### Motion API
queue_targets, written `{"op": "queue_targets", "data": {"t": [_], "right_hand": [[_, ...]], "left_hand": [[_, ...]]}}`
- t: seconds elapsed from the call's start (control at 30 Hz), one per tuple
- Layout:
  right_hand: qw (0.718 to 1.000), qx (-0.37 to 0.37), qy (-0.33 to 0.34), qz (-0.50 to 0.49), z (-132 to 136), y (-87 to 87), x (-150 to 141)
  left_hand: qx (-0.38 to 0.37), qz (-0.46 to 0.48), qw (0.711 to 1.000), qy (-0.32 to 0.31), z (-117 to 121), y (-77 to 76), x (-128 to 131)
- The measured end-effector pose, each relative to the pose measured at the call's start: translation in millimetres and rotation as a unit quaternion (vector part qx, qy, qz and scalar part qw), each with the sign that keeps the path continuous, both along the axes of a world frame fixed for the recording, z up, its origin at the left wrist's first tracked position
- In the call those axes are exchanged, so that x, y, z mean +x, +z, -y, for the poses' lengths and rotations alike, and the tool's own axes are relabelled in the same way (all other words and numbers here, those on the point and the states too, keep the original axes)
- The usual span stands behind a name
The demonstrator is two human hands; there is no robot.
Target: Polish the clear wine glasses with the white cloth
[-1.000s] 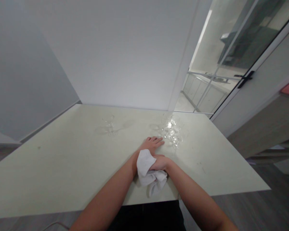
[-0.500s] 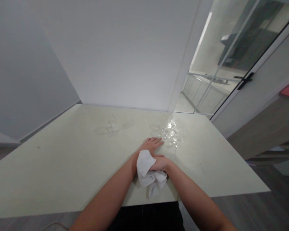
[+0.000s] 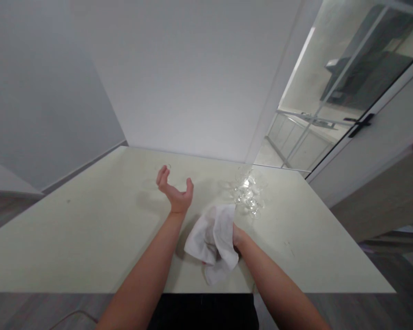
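My left hand (image 3: pixel 175 191) is raised above the table, its thumb apart from its curled fingers, with nothing held between them. Just behind its fingertips is the rim of a clear glass (image 3: pixel 168 166); the hand hides most of that glass, and I see no sure contact. A white cloth (image 3: pixel 211 240) drapes from my right hand (image 3: pixel 237 235) near the front of the table. The cloth covers the right fingers, leaving only the wrist and edge of the hand showing. Beyond the cloth, to the right, stands a cluster of clear glasses (image 3: pixel 248 195).
The pale table (image 3: pixel 89 229) meets a white wall (image 3: pixel 192 91) at its far edge. A glass-paned door with a black handle (image 3: pixel 361 124) is at the right. A cable (image 3: pixel 77 312) lies on the floor at lower left.
My left hand has left its place beside the glass cluster and moved left to the single glass. The white cloth is spread wider over my right hand. The view has shifted slightly.
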State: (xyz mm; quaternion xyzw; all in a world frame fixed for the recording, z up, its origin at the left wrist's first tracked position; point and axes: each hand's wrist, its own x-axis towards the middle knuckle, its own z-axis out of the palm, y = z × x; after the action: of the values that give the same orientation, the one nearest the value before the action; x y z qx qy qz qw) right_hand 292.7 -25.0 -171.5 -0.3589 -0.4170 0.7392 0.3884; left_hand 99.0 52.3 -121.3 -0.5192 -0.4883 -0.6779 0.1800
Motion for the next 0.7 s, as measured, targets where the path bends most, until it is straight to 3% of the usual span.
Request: {"op": "queue_targets", "data": {"t": [0.17, 0.3, 0.37, 0.5, 0.6, 0.7], "right_hand": [[0.994, -0.063, -0.018, -0.082, -4, 4.0, -5], [0.991, -0.02, -0.063, -0.112, -9, 8.6, -5], [0.989, 0.01, -0.101, -0.109, -11, 8.9, -4], [0.986, 0.017, -0.127, -0.11, -11, 8.0, -5], [0.987, 0.005, -0.108, -0.115, -10, 9.7, -8], [0.987, 0.032, -0.111, -0.113, -11, 13.6, -9]], "left_hand": [[-0.048, 0.154, 0.985, 0.066, -9, 0.2, -19], [-0.088, 0.209, 0.971, 0.073, -22, -15.5, -30], [-0.113, 0.225, 0.967, 0.045, -29, -25.6, -34], [-0.186, 0.283, 0.936, -0.094, -40, -36.9, -40], [-0.226, 0.294, 0.919, -0.135, -37, -31.0, -42], [-0.261, 0.223, 0.931, -0.122, -23, -15.9, -37]]}}
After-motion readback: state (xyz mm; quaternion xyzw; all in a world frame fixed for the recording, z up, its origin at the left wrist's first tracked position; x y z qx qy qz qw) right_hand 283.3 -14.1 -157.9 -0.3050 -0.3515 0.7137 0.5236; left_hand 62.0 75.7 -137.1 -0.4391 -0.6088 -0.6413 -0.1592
